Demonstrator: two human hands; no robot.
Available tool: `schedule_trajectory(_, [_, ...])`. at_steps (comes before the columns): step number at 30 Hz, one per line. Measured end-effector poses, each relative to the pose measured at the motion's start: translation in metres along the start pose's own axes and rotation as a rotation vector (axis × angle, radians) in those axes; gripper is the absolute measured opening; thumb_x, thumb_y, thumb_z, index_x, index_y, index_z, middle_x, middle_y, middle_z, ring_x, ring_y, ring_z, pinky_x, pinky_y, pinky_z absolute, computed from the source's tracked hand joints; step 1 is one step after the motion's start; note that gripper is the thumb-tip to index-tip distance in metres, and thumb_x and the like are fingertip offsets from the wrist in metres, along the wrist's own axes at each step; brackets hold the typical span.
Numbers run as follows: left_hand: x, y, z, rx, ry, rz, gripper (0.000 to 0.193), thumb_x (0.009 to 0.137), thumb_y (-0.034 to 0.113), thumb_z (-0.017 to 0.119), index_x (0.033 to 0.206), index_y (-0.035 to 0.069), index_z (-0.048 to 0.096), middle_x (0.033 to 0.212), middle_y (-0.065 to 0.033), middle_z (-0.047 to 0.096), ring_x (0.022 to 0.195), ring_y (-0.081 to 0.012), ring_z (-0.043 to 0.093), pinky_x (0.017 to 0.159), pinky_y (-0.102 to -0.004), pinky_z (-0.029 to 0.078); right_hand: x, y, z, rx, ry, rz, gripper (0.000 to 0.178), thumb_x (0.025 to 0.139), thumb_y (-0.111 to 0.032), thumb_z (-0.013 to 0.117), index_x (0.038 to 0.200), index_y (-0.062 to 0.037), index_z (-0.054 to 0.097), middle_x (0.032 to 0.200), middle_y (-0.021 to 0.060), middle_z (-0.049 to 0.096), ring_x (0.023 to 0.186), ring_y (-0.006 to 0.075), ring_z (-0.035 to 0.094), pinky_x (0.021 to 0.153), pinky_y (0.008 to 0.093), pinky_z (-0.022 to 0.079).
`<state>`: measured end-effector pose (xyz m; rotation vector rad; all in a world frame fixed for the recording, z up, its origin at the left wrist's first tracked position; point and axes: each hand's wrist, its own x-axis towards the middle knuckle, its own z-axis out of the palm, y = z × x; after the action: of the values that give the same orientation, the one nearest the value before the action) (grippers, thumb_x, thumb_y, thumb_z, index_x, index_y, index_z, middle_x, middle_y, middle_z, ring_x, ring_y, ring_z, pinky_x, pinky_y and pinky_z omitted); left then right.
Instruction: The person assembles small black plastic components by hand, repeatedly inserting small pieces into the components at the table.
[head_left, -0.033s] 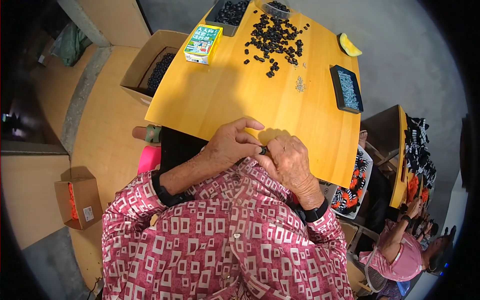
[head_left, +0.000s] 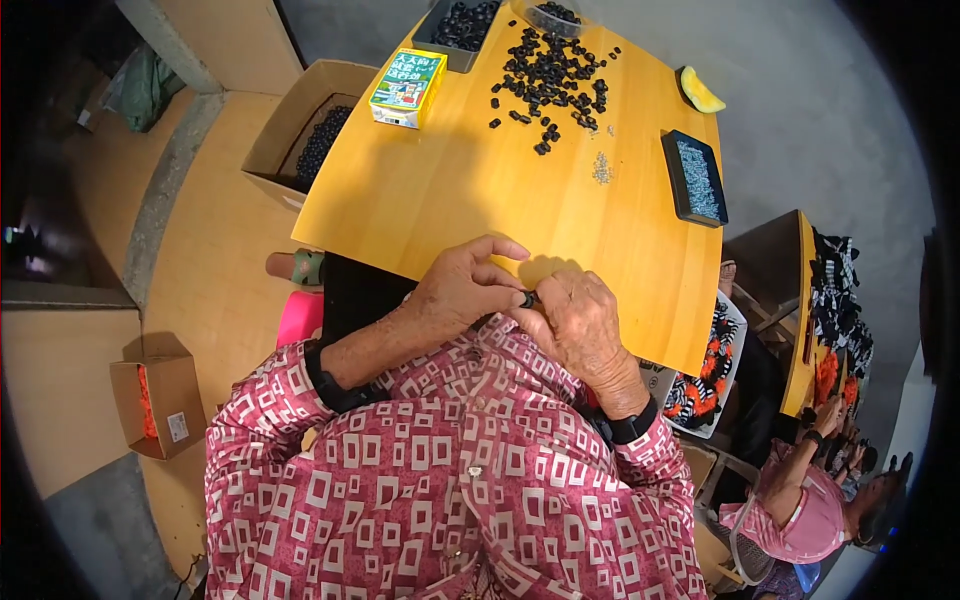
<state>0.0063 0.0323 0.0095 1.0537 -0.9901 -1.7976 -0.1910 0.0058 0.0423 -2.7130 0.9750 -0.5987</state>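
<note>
At the table's near edge, my left hand (head_left: 462, 287) and my right hand (head_left: 580, 322) meet with closed fingertips around one small black plastic piece (head_left: 528, 299). My left thumb and forefinger pinch it from one side, and my right fingers grip it from the other. Most of it is hidden by the fingers, so its exact shape cannot be made out. Farther up the table lies a spread of similar small black pieces (head_left: 550, 85). Just below them is a little heap of tiny silvery parts (head_left: 602, 168). A black tray (head_left: 672, 185) of small metal parts sits at the right edge.
On the yellow wooden table (head_left: 400, 225) stand a yellow-green carton (head_left: 408, 88), a grey bin (head_left: 455, 55) of black pieces and a clear tub (head_left: 552, 22). A melon slice (head_left: 700, 90) rests at the right edge. Cardboard boxes flank the left. Another person (head_left: 800, 505) works at right.
</note>
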Motion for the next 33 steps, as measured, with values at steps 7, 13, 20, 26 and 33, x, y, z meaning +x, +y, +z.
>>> schedule_trajectory(7, [0.001, 0.000, 0.000, -0.155, -0.021, -0.065, 0.047, 0.086, -0.002, 0.069, 0.130, 0.005, 0.055, 0.099, -0.0059, 0.068, 0.089, -0.0090, 0.063, 0.080, -0.0225, 0.050, -0.006, 0.001, 0.006, -0.004, 0.032, 0.008, 0.039, 0.079, -0.026, 0.077, 0.103, 0.0021, 0.063, 0.088, 0.0171, 0.063, 0.081, 0.0347, 0.063, 0.074, 0.0434, 0.051])
schedule_trajectory(13, [0.002, -0.002, -0.001, -0.184, -0.053, -0.045, 0.046, 0.086, -0.002, 0.069, 0.129, 0.006, 0.056, 0.097, -0.0044, 0.068, 0.088, -0.0085, 0.063, 0.080, -0.0226, 0.050, -0.007, 0.004, 0.010, -0.011, 0.041, -0.006, 0.034, 0.079, -0.025, 0.078, 0.093, 0.0004, 0.060, 0.081, 0.0158, 0.061, 0.078, 0.0353, 0.063, 0.072, 0.0429, 0.052])
schedule_trajectory(20, [0.001, -0.004, -0.003, -0.173, -0.001, -0.033, 0.044, 0.085, -0.004, 0.070, 0.126, 0.005, 0.056, 0.095, -0.0039, 0.069, 0.087, -0.0084, 0.063, 0.080, -0.0220, 0.050, -0.004, -0.002, 0.011, 0.043, 0.048, 0.034, 0.031, 0.079, -0.021, 0.077, 0.093, 0.0014, 0.060, 0.083, 0.0167, 0.062, 0.080, 0.0347, 0.064, 0.071, 0.0430, 0.052])
schedule_trajectory(26, [0.002, -0.004, -0.001, -0.045, -0.018, 0.024, 0.041, 0.086, -0.004, 0.069, 0.125, 0.004, 0.056, 0.093, -0.0041, 0.069, 0.088, -0.0085, 0.064, 0.080, -0.0219, 0.051, -0.004, -0.009, 0.007, -0.073, -0.015, 0.051, 0.031, 0.082, -0.018, 0.075, 0.099, 0.0041, 0.062, 0.088, 0.0182, 0.062, 0.084, 0.0343, 0.064, 0.072, 0.0424, 0.053])
schedule_trajectory(33, [0.003, -0.007, -0.002, -0.038, -0.036, 0.035, 0.039, 0.087, -0.003, 0.069, 0.124, 0.004, 0.057, 0.095, -0.0046, 0.070, 0.087, -0.0081, 0.063, 0.079, -0.0220, 0.050, -0.002, -0.007, 0.006, 0.042, 0.024, 0.059, 0.027, 0.083, -0.015, 0.072, 0.100, 0.0032, 0.062, 0.088, 0.0174, 0.063, 0.080, 0.0342, 0.064, 0.071, 0.0420, 0.054])
